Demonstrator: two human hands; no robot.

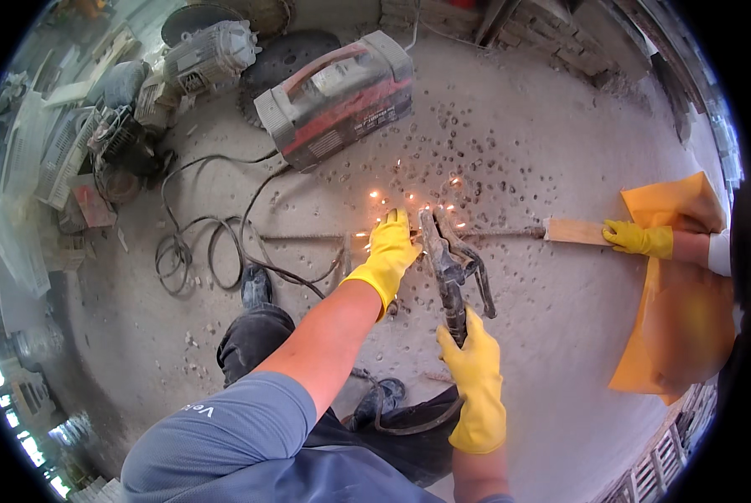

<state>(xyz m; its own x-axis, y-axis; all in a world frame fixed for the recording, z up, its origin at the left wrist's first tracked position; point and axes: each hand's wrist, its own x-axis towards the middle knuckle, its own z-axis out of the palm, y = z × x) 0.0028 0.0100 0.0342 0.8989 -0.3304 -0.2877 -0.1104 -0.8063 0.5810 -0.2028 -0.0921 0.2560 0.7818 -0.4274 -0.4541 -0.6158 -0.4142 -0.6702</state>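
A thin steel rod (501,232) lies on the concrete floor (543,151), running from about nine o'clock to three o'clock across the middle of the view, with orange sparks (409,199) scattered just above its midpoint. The left hand (390,247), in a yellow glove, rests on the rod right beside the sparks, fingers together and pressed down on it. At five o'clock from that point the right hand (469,352), also gloved in yellow, has its fingers wrapped tight around the handle of a dark electrode holder (449,268), whose jaws point up toward the sparks and meet the rod there. A black cable (409,423) loops away from the holder's handle toward six o'clock, past the person's dark trousers and shoes.

At three o'clock the rod ends against a flat wooden piece (575,232), which a second person's yellow-gloved hand (635,239) grips; that person wears an orange apron (677,310).

Toward twelve o'clock sits a red and grey welding machine (338,96), with black leads (216,243) coiling from it at nine o'clock. Farther out at ten to eleven o'clock lie an electric motor (212,54), a round saw blade (287,63) and heaped scrap parts.
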